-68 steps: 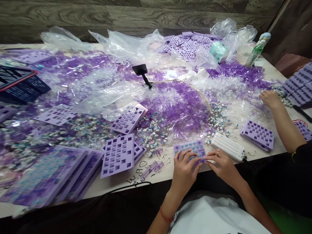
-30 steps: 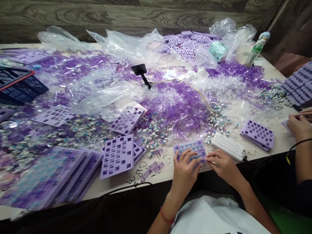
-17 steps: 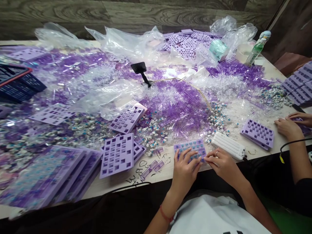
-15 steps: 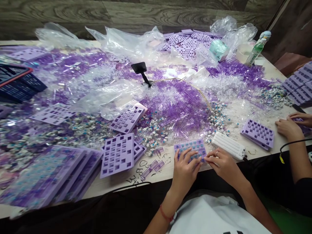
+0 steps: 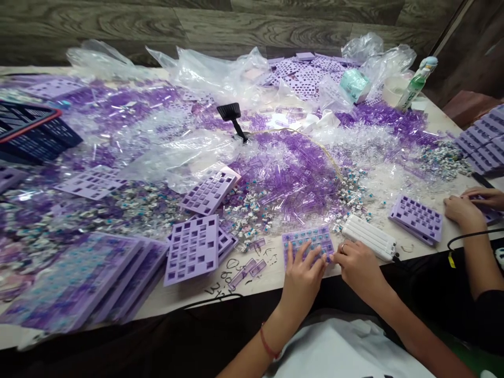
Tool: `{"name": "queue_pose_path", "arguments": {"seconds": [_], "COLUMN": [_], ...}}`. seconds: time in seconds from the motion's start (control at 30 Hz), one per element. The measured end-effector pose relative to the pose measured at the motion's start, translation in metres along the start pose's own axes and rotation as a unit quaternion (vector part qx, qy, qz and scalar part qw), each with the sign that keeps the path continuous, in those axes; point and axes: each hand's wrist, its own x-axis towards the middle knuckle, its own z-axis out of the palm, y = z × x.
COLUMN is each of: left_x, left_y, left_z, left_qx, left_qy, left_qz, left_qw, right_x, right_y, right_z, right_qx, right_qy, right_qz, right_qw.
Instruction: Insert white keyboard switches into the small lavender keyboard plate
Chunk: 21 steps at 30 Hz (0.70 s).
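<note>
A small purple keyboard plate (image 5: 289, 237) with rows of blue-centred switches and clear purple pieces lies at the table's front edge. My left hand (image 5: 305, 268) rests across its near part, fingers spread over the keys, hiding some of them. At the plate's near right corner is my right hand (image 5: 357, 266), its thumb and fingertips pinched together; whatever they hold is too small or hidden to make out. A white ribbed block (image 5: 368, 236) with a black cable end lies just beyond the right hand. Several clear purple strips (image 5: 244, 273) lie to the left.
Purple keyboard frames (image 5: 192, 249) and a filled stack (image 5: 90, 278) stand left. Loose switches (image 5: 252, 215) and clear purple pieces (image 5: 295, 168) are heaped behind. A co-worker's hands (image 5: 466, 210) work at right, near stacked frames (image 5: 417, 218). A dark basket (image 5: 39, 131) stands far left.
My left hand's fingers have drawn slightly back toward me, baring more of the plate's keys. My right hand stays pinched at the corner. The camera view has shifted slightly.
</note>
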Motion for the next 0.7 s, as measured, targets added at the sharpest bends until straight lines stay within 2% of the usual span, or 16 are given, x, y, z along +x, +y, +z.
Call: {"name": "queue_pose_path", "arguments": {"seconds": [0.13, 0.33, 0.6, 0.7], "left_x": [-0.008, -0.016, -0.016, -0.015], "left_y": [0.001, 0.006, 0.011, 0.012], "left_z": [0.007, 0.013, 0.012, 0.009], "left_qx": [0.046, 0.128, 0.202, 0.21], "left_qy": [0.016, 0.005, -0.007, -0.01], "left_qz": [0.033, 0.082, 0.13, 0.149], "left_qw": [0.998, 0.988, 0.971, 0.966], "right_x": [0.001, -0.012, -0.033, -0.039], "right_y": [-0.014, -0.03, -0.039, -0.041], "right_z": [0.002, 0.018, 0.037, 0.043], "right_qx": [-0.062, -0.11, -0.124, -0.112], "right_qy": [0.025, 0.063, 0.117, 0.115], "right_qz": [-0.026, -0.036, -0.037, -0.035], "right_qw": [0.997, 0.991, 0.985, 0.986]}}
